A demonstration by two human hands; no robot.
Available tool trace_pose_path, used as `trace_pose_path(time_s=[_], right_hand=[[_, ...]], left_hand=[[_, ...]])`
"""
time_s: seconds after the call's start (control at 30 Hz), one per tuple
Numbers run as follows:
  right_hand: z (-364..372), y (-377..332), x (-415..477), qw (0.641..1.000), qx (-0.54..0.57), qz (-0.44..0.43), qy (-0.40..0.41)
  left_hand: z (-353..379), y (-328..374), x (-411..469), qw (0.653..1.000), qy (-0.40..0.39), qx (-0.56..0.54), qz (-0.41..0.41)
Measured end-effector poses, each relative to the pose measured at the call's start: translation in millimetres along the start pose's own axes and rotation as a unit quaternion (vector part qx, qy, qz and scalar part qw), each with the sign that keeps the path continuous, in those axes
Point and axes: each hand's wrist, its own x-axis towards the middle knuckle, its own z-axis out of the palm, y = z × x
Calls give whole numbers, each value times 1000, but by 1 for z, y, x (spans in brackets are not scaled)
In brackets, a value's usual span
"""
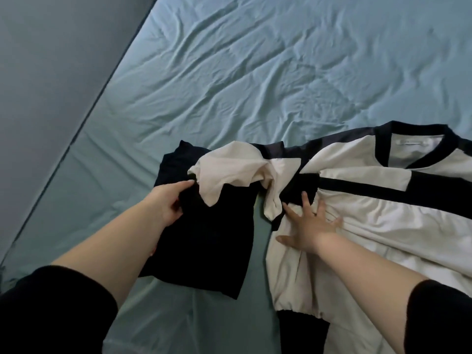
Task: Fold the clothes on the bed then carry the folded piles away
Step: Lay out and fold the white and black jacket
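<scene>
A cream and navy sweatshirt (370, 221) lies spread on the bed at the right, collar toward the far side. Its long sleeve (229, 175), cream on top and navy below, stretches out to the left. My left hand (168, 203) grips the navy part of that sleeve at its left edge, thumb on top. My right hand (309, 226) rests flat with fingers spread on the cream body of the sweatshirt, close to the armpit. Both forearms are bare below black pushed-up sleeves.
The bed (229, 72) is covered by a wrinkled light blue sheet that fills most of the view. Its left edge runs diagonally beside a grey wall (46, 72). No other clothes show on the sheet.
</scene>
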Motion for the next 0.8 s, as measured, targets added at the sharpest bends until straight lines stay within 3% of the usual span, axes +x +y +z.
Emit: trace_pose_path(time_s=[0.1, 0.2, 0.27, 0.33, 0.4, 0.6, 0.73, 0.8], right_hand=[[1, 2, -3, 1000, -6, -8, 22], [6, 4, -3, 999, 5, -6, 46], [8, 4, -1, 999, 3, -7, 46], [9, 3, 3, 999, -8, -6, 42], [10, 2, 6, 999, -16, -4, 35], [3, 5, 5, 1000, -7, -14, 13], [-16, 6, -7, 996, 87, -8, 7], [-27, -7, -18, 979, 181, 32, 89]], left_hand=[[-25, 39, -10, 991, 64, -1, 115], [-62, 84, -17, 952, 160, -54, 255], [-83, 96, -15, 927, 211, 22, 310], [-93, 91, -9, 912, 237, 114, 316], [-91, 78, -4, 911, 243, 131, 305], [-83, 56, -15, 928, 163, 157, 296], [-91, 59, -35, 924, 145, 183, 303], [-94, 61, -42, 923, 141, 188, 303]])
